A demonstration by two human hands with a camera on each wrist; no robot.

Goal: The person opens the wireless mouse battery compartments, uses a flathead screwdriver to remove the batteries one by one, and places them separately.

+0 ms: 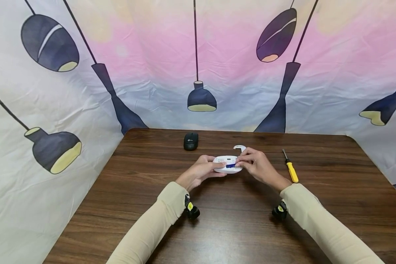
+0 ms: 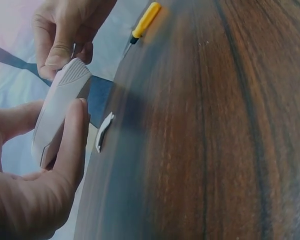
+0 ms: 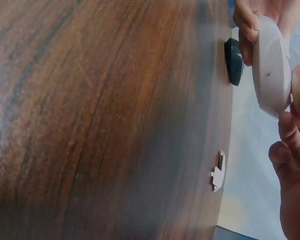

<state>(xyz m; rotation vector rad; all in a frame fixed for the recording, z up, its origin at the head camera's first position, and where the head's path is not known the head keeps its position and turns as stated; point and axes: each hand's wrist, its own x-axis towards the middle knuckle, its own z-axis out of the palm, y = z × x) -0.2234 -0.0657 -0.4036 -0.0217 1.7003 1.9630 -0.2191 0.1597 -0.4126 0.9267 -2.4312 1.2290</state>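
Observation:
My left hand [image 1: 202, 170] grips a white computer mouse [image 2: 57, 117] by one end, its underside turned up and its battery bay uncovered. In the head view a blue battery [image 1: 230, 165] lies in the bay. The thumb and curled fingers of my right hand [image 1: 258, 165] pinch at the battery's right end, close against the mouse; the fingertips partly hide it. Both hands are raised above the table in the wrist views. Beyond the right hand, the white battery cover [image 3: 218, 172] lies on the table.
A black mouse [image 1: 191, 141] sits near the back edge of the brown wooden table [image 1: 145, 161]. To the right of my right hand lies a screwdriver [image 1: 292, 171] with a yellow handle. A cloth printed with lamps [image 1: 202, 97] hangs behind the table.

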